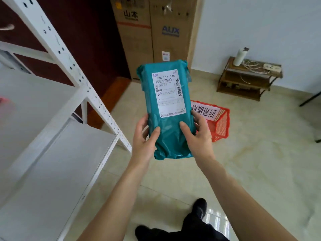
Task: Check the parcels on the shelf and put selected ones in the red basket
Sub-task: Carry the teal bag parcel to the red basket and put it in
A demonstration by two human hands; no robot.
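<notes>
While both hands grip its lower end, the teal parcel [165, 108] is held upright in mid-air, label facing the camera. Left hand [145, 136] and right hand [198, 134] each wrap a side, thumbs on the front. Red basket [219, 122] sits on the floor just behind (partly hidden by the parcel). Risk, my guess: the slick poly wrap slips when released to one hand, or a toss hits the near rim and lands on the tiles.

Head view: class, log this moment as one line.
stage: checking label | left hand: holds teal parcel | right hand: holds parcel | red basket: on floor behind
</notes>
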